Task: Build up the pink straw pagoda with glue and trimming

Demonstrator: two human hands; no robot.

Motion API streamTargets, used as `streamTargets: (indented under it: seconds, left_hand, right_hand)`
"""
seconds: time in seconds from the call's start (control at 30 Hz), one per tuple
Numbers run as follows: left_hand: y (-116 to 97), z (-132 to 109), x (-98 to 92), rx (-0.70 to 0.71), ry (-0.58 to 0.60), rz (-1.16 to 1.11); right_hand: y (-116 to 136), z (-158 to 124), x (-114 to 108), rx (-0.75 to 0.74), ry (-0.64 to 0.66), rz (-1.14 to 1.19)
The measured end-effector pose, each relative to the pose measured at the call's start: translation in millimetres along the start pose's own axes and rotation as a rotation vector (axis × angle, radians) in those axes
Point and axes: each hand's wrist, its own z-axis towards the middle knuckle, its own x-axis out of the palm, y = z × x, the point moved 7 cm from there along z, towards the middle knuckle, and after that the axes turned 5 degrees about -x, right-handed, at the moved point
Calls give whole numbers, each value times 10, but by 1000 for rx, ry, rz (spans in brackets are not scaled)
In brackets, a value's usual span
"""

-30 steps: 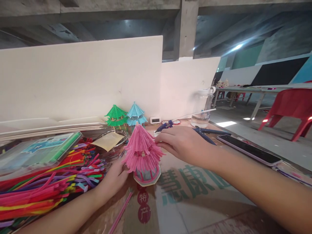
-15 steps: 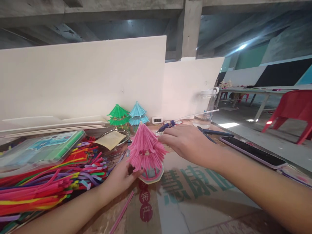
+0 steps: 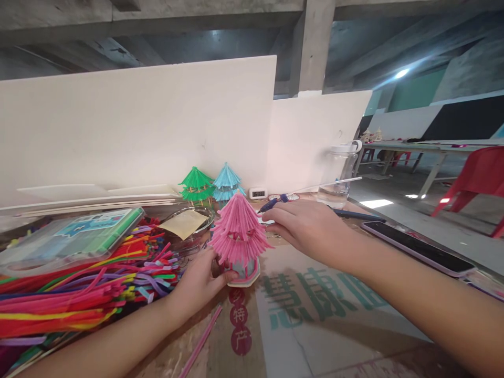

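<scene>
A pink pagoda model (image 3: pixel 239 239) made of pipe cleaners stands on printed cardboard (image 3: pixel 315 315) before me. My left hand (image 3: pixel 200 281) grips its base from the left, thumb on the front edge. My right hand (image 3: pixel 303 227) is at the right side of its roofs, fingers pinched together on the pink strands. A green pagoda (image 3: pixel 196 184) and a blue pagoda (image 3: pixel 227 182) stand behind against the white board.
A heap of coloured pipe cleaners (image 3: pixel 79 283) and a plastic case (image 3: pixel 66 239) lie at the left. A glass bowl with a yellow note (image 3: pixel 185 223), a small clock (image 3: pixel 258 193), a water bottle (image 3: pixel 338 176), a phone (image 3: pixel 417 247) and a loose pink strand (image 3: pixel 200 344) surround the work.
The view has shifted a little, so the pagoda sits higher and further right in the picture. My left hand has closed further round its base; my right hand stays at the roof.
</scene>
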Motion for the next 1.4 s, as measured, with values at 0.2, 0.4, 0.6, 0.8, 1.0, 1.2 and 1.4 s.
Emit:
streamTargets:
  seconds: [0.2,0.4,0.6,0.8,1.0,1.2,1.4]
  left_hand:
    - [-71,-2,-14,13,3,57]
    - [-190,-4,-22,49,21,75]
    - [-212,23,-3,66,40,81]
    - [-197,50,-13,73,23,112]
    - [-120,68,-87,65,-92,97]
    - [-126,80,-78,86,-117,-13]
    - [8,96,-1,-30,-42,-166]
  right_hand:
    - [28,16,0,-61,12,22]
    - [97,22,-52,-100,-32,7]
    - [48,18,-114,-49,-42,35]
    - [-403,-32,-219,239,58,8]
    - [-706,-357,133,397,225,-5]
    - [-389,-632,421,282,278,137]
    - [-6,-599,496,102,295,141]
